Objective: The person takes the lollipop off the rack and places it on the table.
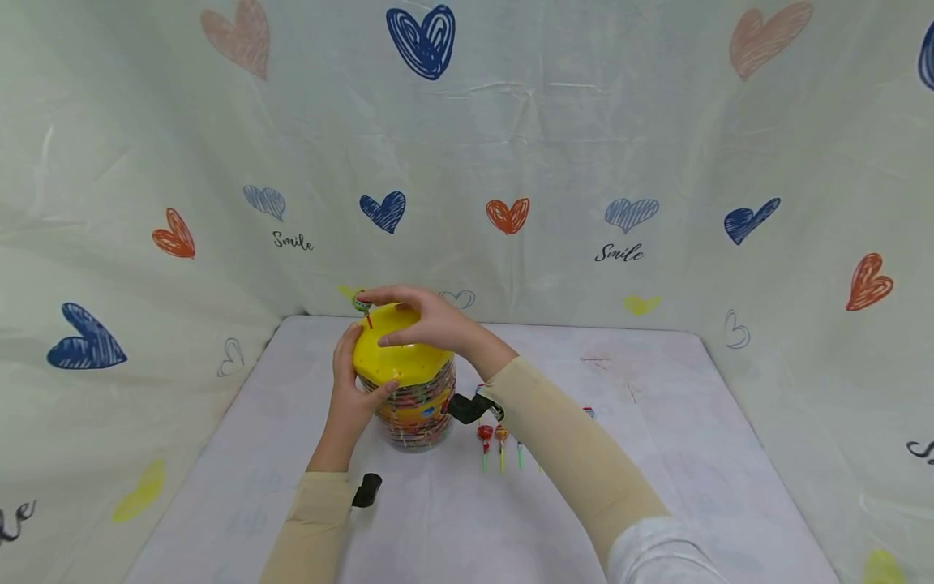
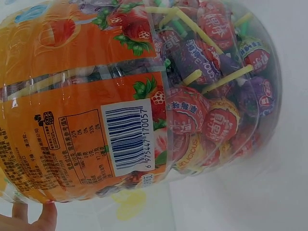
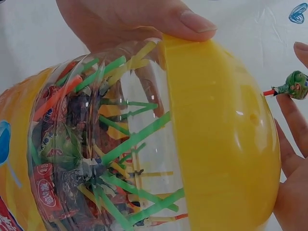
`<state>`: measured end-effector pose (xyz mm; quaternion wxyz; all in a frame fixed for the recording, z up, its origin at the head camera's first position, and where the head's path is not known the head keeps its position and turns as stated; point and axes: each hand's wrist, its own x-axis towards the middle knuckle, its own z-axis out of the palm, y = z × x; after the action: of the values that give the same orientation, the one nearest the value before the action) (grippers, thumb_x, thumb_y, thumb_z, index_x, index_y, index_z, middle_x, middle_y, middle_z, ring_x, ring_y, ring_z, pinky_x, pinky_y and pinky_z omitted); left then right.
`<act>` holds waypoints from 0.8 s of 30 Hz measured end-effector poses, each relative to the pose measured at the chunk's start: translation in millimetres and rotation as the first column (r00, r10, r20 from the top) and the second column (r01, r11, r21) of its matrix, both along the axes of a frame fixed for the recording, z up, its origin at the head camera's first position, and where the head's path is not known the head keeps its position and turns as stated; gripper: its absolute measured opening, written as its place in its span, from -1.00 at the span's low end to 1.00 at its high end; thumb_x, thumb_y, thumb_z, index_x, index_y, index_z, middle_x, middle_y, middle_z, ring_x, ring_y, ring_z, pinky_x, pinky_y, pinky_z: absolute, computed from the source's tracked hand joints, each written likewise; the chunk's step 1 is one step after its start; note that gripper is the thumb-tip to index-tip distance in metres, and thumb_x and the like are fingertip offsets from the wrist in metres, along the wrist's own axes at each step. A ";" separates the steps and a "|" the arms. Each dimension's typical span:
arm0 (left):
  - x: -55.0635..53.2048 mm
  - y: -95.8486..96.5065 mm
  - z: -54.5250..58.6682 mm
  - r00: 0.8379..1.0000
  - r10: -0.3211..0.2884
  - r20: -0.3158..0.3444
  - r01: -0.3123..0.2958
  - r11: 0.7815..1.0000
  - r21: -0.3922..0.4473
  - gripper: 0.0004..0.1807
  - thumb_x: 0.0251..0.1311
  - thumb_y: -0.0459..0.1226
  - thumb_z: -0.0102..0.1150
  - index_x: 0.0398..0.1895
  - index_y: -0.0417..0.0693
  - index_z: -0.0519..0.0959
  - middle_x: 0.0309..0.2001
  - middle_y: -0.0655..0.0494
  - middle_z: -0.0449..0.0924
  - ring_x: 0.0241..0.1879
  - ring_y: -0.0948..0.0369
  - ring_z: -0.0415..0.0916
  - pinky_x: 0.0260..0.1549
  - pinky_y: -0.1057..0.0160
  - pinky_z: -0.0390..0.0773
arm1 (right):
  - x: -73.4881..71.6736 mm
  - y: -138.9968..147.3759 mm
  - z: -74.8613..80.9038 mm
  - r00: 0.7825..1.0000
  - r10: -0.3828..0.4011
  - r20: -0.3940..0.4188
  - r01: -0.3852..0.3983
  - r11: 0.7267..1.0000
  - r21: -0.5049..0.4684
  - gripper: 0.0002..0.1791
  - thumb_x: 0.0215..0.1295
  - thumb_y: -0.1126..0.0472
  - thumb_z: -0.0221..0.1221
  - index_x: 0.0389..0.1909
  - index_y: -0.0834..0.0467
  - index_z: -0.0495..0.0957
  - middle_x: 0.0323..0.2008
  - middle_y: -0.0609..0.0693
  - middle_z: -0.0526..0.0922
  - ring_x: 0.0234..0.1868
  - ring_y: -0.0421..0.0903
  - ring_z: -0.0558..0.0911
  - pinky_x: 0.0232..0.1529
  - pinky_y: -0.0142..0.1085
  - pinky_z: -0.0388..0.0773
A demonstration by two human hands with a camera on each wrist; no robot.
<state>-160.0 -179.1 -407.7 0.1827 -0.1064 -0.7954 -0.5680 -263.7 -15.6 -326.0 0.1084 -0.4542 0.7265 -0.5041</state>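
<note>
A clear plastic jar (image 2: 130, 86) of wrapped lollipops, with an orange label and a yellow lid (image 1: 401, 357), stands on the table. My left hand (image 1: 350, 405) grips its upper part, the thumb (image 3: 197, 21) lying at the lid's edge. A green-wrapped lollipop (image 3: 296, 85) sits at the top of the lid, its red stick meeting the surface; whether the stick passes through a hole is hard to see. Over the lid reaches my right hand (image 1: 430, 320), fingers spread. One of its fingers touches the lollipop, while the thumb lies apart from it over the lid.
Right of the jar, several loose lollipops (image 1: 485, 438) lie on the white tabletop (image 1: 452, 519), partly hidden behind my right forearm. A pale curtain (image 1: 547, 138) printed with hearts hangs behind and at both sides of the table.
</note>
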 end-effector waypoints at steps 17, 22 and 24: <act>-0.9 1.8 0.0 1.000 -0.003 0.006 0.003 1.000 0.005 -0.04 0.12 -0.45 0.29 0.51 -0.21 -0.07 0.51 -0.20 -0.30 0.46 -0.14 -0.20 0.34 -0.32 -0.14 | 4.7 2.4 3.4 0.999 -0.043 0.024 0.047 0.977 -0.209 -0.35 0.20 0.40 0.26 0.35 0.18 0.37 0.29 -0.02 0.45 0.20 -0.17 0.44 0.29 -0.27 0.32; -0.1 1.6 0.4 1.000 0.014 -0.002 -0.014 1.000 -0.008 -0.04 0.11 -0.42 0.30 0.51 -0.21 -0.06 0.50 -0.21 -0.28 0.46 -0.15 -0.19 0.34 -0.33 -0.13 | 8.6 23.4 3.3 0.991 -0.072 0.112 0.101 0.955 -0.278 -0.37 0.19 0.47 0.24 0.32 0.24 0.37 0.25 0.05 0.46 0.14 -0.08 0.51 0.25 -0.16 0.41; 0.1 1.2 0.6 1.000 0.020 -0.013 -0.020 1.000 -0.009 -0.04 0.11 -0.40 0.31 0.50 -0.22 -0.05 0.50 -0.22 -0.27 0.46 -0.16 -0.18 0.34 -0.33 -0.13 | 8.9 34.5 0.4 0.985 -0.074 0.159 0.119 0.949 -0.293 -0.37 0.20 0.48 0.23 0.32 0.25 0.37 0.25 0.07 0.46 0.13 -0.03 0.53 0.21 -0.12 0.46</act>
<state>-159.9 -177.9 -407.1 0.1931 -0.1031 -0.7977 -0.5619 -254.8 18.9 -325.5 0.0659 -0.3913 0.6526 -0.6455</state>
